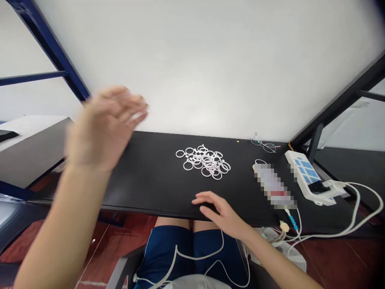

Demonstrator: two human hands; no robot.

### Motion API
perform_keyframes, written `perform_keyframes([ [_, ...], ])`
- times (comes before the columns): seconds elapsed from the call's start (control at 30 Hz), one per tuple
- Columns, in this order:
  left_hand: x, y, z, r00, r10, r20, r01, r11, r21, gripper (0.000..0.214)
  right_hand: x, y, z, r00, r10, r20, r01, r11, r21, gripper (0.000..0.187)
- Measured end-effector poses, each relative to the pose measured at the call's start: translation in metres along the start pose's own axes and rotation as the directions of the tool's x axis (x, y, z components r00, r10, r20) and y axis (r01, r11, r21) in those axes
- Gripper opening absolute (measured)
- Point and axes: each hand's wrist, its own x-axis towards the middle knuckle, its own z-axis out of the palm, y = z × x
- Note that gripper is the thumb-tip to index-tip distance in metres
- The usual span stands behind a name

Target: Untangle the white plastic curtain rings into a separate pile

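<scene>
My left hand (112, 124) is raised above the left part of the black table, somewhat blurred. Its fingers are loosely stretched out, and I see nothing in them. Near the table's front edge rests my right hand (221, 212), palm down, thumb and fingers apart and holding nothing. Beyond its fingertips lies a loose pile of white plastic rings with small eyelets, like curtain rings (207, 161). Many of the rings overlap. Neither hand touches the pile.
On the black table (150, 172), a phone (274, 186) with blurred screen lies to the right, cable attached. Past it sits a white power strip (306, 176) with plugged-in cables. Eyeglasses (269, 147) lie near the white wall panel (192, 72). White cords cross my lap.
</scene>
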Motion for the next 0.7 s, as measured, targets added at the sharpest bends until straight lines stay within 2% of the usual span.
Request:
perform_keyframes([
  [0.03, -0.003, -0.018, 0.006, 0.996, -0.052, 0.067, 0.052, 0.999, 0.001, 0.024, 0.0, -0.003, 0.001, 0.994, 0.035, 0.103, -0.039, 0.999, 0.031, 0.032],
  [0.1, -0.008, -0.067, 0.019, 0.967, -0.159, 0.198, 0.138, 0.984, 0.113, 0.02, 0.004, -0.008, 0.0, 0.948, 0.12, 0.294, -0.155, 0.983, 0.099, 0.029],
  [0.13, -0.011, -0.094, 0.025, 0.946, -0.199, 0.255, 0.139, 0.962, 0.235, 0.023, 0.009, -0.009, -0.003, 0.945, 0.144, 0.292, -0.184, 0.976, 0.114, 0.03],
  [0.17, -0.014, -0.121, 0.031, 0.919, -0.243, 0.311, 0.133, 0.933, 0.335, 0.026, 0.015, -0.01, -0.007, 0.973, 0.137, 0.188, -0.16, 0.98, 0.116, 0.032],
  [0.2, -0.017, -0.144, 0.036, 0.901, -0.266, 0.342, 0.112, 0.905, 0.409, 0.028, 0.023, -0.01, -0.012, 0.994, 0.101, 0.031, -0.103, 0.99, 0.096, 0.033],
  [0.23, -0.02, -0.163, 0.04, 0.892, -0.266, 0.366, 0.076, 0.885, 0.46, 0.029, 0.032, -0.009, -0.019, 0.99, 0.033, -0.138, -0.023, 0.997, 0.068, 0.034],
  [0.3, -0.027, -0.189, 0.047, 0.866, -0.231, 0.444, -0.03, 0.862, 0.507, 0.031, 0.053, -0.009, -0.034, 0.921, -0.074, -0.383, 0.11, 0.991, 0.074, 0.037],
  [0.37, -0.032, -0.199, 0.053, 0.831, -0.198, 0.52, -0.14, 0.83, 0.54, 0.033, 0.075, -0.01, -0.049, 0.844, -0.179, -0.505, 0.223, 0.975, 0.027, 0.042],
  [0.4, -0.034, -0.201, 0.056, 0.813, -0.19, 0.551, -0.191, 0.806, 0.561, 0.034, 0.086, -0.01, -0.056, 0.802, -0.236, -0.549, 0.248, 0.967, -0.053, 0.041],
  [0.47, -0.035, -0.202, 0.06, 0.778, -0.192, 0.598, -0.271, 0.756, 0.596, 0.034, 0.107, -0.009, -0.066, 0.722, -0.344, -0.6, 0.244, 0.939, -0.243, 0.034],
  [0.5, -0.035, -0.202, 0.062, 0.767, -0.196, 0.611, -0.294, 0.739, 0.606, 0.033, 0.117, -0.007, -0.07, 0.703, -0.39, -0.594, 0.244, 0.918, -0.314, 0.031],
  [0.57, -0.035, -0.204, 0.063, 0.759, -0.202, 0.619, -0.311, 0.723, 0.617, 0.032, 0.134, -0.001, -0.073, 0.707, -0.459, -0.538, 0.234, 0.87, -0.435, 0.022],
  [0.7, -0.031, -0.21, 0.059, 0.75, -0.215, 0.626, -0.274, 0.76, 0.589, 0.029, 0.149, 0.016, -0.069, 0.77, -0.534, -0.349, 0.239, 0.749, -0.618, 0.008],
])
